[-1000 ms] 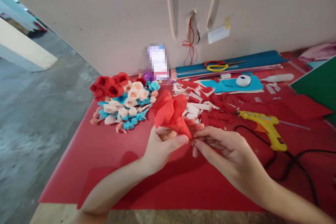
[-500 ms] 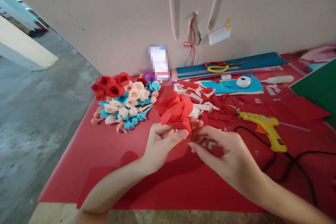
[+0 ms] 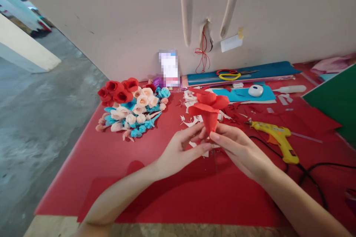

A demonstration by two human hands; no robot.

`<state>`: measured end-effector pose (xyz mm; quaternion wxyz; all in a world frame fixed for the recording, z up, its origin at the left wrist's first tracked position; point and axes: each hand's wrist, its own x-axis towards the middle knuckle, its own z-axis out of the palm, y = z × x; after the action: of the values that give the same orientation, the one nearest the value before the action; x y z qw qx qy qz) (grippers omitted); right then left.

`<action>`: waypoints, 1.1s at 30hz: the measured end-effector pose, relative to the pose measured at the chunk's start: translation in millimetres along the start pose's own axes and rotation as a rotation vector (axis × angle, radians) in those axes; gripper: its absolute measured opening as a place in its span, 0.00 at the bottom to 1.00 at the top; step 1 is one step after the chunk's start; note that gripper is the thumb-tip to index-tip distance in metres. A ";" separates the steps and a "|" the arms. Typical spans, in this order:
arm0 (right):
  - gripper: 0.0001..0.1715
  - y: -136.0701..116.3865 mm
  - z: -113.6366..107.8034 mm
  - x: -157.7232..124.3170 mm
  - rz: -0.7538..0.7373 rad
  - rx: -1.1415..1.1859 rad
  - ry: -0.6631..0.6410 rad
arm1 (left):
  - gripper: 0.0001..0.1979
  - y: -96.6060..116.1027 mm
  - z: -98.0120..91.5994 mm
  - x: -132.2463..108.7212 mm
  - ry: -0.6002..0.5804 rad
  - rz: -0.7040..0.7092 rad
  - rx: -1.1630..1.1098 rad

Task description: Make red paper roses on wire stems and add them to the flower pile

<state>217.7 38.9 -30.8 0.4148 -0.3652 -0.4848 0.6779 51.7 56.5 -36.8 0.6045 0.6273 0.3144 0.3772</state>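
Observation:
A red paper flower [image 3: 209,108] stands upright above the red table sheet [image 3: 133,177], its petals opening upward. My left hand [image 3: 182,148] pinches its pointed base from the left, thumb and fingers closed on the paper. From the right, my right hand [image 3: 239,148] grips the same base, fingers pressed against it. Both hands meet under the flower near the middle of the table.
A heap of finished red, cream and blue paper roses [image 3: 130,107] lies at the left. Red and white paper scraps [image 3: 230,113] spread behind the hands. A yellow glue gun [image 3: 278,137] with black cord lies at the right. Scissors [image 3: 230,75] and blue sheets rest by the wall.
The flower moved right and turned upright, its petals now facing up. My right hand closed on its base beside my left hand.

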 end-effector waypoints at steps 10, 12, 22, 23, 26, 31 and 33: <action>0.11 -10.0 -3.1 1.5 0.018 0.025 0.113 | 0.09 -4.4 -21.2 9.3 0.048 -0.004 0.563; 0.13 -10.9 -3.3 0.9 0.006 -0.107 0.145 | 0.14 -3.3 -27.6 11.2 0.116 0.127 0.707; 0.13 -5.8 3.8 1.9 0.149 0.100 0.020 | 0.30 15.2 -46.6 10.0 0.330 0.510 0.722; 0.13 -3.8 7.2 2.8 0.189 0.168 -0.027 | 0.28 16.5 -46.0 9.5 0.318 0.549 0.798; 0.13 3.5 15.9 4.9 0.252 0.270 -0.153 | 0.19 17.4 -43.0 8.0 0.302 0.662 0.923; 0.16 9.3 21.3 3.3 0.252 0.277 -0.235 | 0.13 13.5 -39.8 4.4 0.393 0.863 1.059; 0.16 8.7 21.9 1.2 0.236 0.281 -0.231 | 0.13 12.4 -39.8 2.9 0.393 0.934 1.093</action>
<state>195.8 30.7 -33.5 0.3210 -0.2780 -0.3838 0.8200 18.4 78.8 -24.8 -0.0841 0.8277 0.2602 0.4900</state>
